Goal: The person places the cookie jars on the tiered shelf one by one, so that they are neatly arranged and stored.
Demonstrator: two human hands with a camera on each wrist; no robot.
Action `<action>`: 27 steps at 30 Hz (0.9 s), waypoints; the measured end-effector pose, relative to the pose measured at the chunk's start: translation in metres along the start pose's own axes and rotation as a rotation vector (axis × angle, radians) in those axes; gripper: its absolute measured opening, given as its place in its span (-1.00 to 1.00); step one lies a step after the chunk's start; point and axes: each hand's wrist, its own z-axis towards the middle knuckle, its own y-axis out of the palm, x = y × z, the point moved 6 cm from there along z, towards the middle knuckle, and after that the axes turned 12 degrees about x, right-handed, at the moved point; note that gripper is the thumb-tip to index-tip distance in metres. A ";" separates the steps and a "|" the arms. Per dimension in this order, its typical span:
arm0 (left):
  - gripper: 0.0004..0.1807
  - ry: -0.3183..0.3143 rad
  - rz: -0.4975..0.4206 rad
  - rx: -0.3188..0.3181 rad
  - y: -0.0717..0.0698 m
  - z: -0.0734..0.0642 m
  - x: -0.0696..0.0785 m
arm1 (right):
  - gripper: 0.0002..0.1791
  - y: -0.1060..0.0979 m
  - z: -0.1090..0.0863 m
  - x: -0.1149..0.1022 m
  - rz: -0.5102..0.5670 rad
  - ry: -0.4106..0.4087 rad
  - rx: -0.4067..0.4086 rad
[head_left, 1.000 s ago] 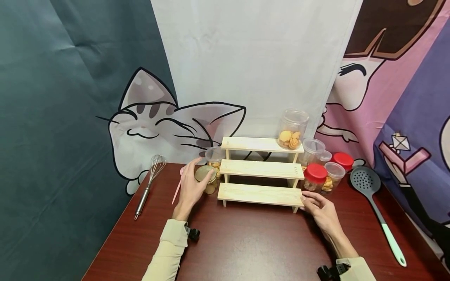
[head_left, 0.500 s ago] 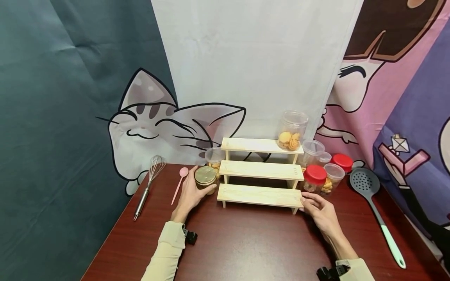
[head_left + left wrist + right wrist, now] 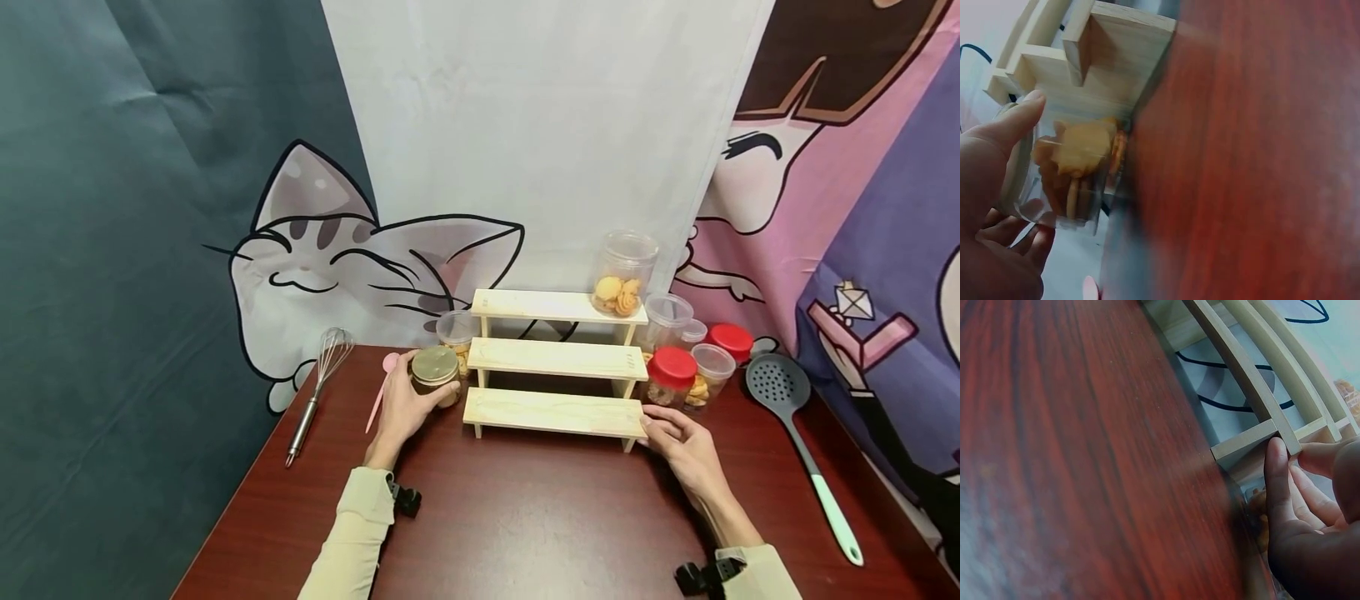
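Note:
My left hand [image 3: 402, 410] grips a clear jar with a gold lid [image 3: 435, 365], its thumb on the near side and fingers round the far side. Through the jar's wall, golden cookies [image 3: 1082, 150] show in the left wrist view. The jar is beside the left end of a three-step wooden rack [image 3: 551, 411]. At the rack's other end, my right hand [image 3: 688, 454] pinches the end of the lowest step between thumb and fingers, which the right wrist view shows up close. A tall clear jar of cookies [image 3: 624, 279] stands on the top step, at its right.
Behind the left hand stands another clear tub [image 3: 457, 330]. Right of the rack cluster several jars, some with a red lid [image 3: 672, 367]. A whisk [image 3: 318, 400] and a pink spoon [image 3: 378, 400] lie at left, a slotted turner [image 3: 798, 442] at far right.
My left hand has closed round the gold-lidded jar from above and beside it, and the jar now sits slightly farther left. My right hand stays at the rack's end.

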 end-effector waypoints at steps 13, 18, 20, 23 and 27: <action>0.04 0.043 -0.153 0.209 -0.024 0.012 0.038 | -0.43 -0.001 -0.001 -0.001 0.004 -0.004 0.001; 0.05 0.076 -0.226 0.225 -0.023 0.015 0.066 | -0.45 -0.001 -0.002 0.000 0.023 -0.008 -0.006; 0.05 0.092 -0.250 0.227 -0.020 0.018 0.078 | -0.45 0.000 -0.002 0.000 0.030 -0.010 -0.012; 0.05 0.120 -0.283 0.225 -0.014 0.021 0.098 | -0.47 0.001 -0.002 -0.001 0.036 -0.011 -0.017; 0.06 0.147 -0.339 0.201 -0.002 0.026 0.126 | -0.47 0.001 -0.001 -0.001 0.034 -0.008 -0.017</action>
